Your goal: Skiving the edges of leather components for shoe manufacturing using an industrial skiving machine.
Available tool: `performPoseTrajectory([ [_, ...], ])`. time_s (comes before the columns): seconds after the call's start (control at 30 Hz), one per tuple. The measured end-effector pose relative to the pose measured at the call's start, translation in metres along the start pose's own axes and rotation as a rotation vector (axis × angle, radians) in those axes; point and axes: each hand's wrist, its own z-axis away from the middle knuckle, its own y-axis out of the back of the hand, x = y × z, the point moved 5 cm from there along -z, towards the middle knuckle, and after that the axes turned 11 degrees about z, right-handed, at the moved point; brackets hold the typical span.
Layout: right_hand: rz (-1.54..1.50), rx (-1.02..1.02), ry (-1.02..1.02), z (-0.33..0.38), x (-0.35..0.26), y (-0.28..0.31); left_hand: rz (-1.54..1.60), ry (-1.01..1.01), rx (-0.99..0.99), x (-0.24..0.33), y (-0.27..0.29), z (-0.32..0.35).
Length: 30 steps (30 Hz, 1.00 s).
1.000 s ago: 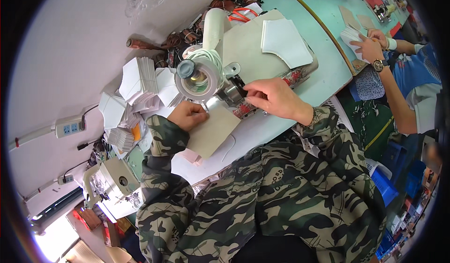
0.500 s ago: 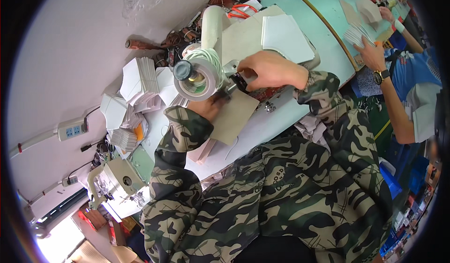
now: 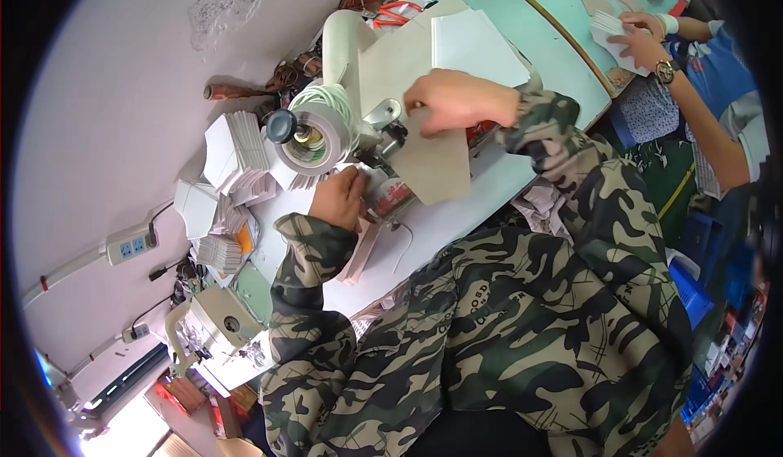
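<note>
A: From my remote end, middle of view as dial centre. Where is the work sitting?

B: I am seeing the beige panel (image 3: 436,167) at about one-thirty, lying tilted beside the sewing machine (image 3: 338,45). Its left edge is coming close to the dark metal fitting (image 3: 393,136); I am not making out whether they are touching.

A: Right hand?

B: At one o'clock. The right hand (image 3: 465,102) is curling, thumb and fingers nearly closed, apparently pinching the panel's upper end. Some blur there. I am judging that it is gripping that end to steer the panel's angle while keeping fingers off the fitting.

A: Left?

B: Between nine and ten. The left hand (image 3: 336,200) is resting half-curled by the machine's red-patterned base (image 3: 390,198). Its fingertips are partly hidden, so I cannot tell if it is holding anything. It is probably staying close to tend the machine's near side.

A: Surroundings?

B: White stacks (image 3: 232,154) are standing around ten o'clock, likely grouped there for easy reach. White sheets (image 3: 473,48) are lying at one, on a beige board (image 3: 395,64), presumably set aside from the fitting. Toward two, a co-worker (image 3: 710,74) is handling white pieces (image 3: 608,33).
</note>
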Motion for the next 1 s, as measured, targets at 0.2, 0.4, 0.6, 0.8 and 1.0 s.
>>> performPoseTrajectory([
  [0.2,-0.773,0.144,-0.073,0.063,-0.012,-0.047,0.601,0.058,-0.286,0.001,-0.031,0.042],
  [0.4,-0.72,-0.026,-0.331,0.068,-0.049,-0.109,-0.082,-0.22,-0.037,-0.037,0.008,0.0],
  [0.6,-1.224,0.017,-0.474,0.096,-0.038,-0.104,-0.438,-0.345,0.133,0.015,-0.001,-0.024],
  [0.8,-0.175,0.959,-0.323,0.125,0.004,0.034,-0.836,-0.164,0.283,-0.059,0.047,0.01],
  [1.0,0.211,0.829,-0.219,0.106,0.002,0.007,-1.038,-0.048,0.169,-0.147,0.037,0.045],
])
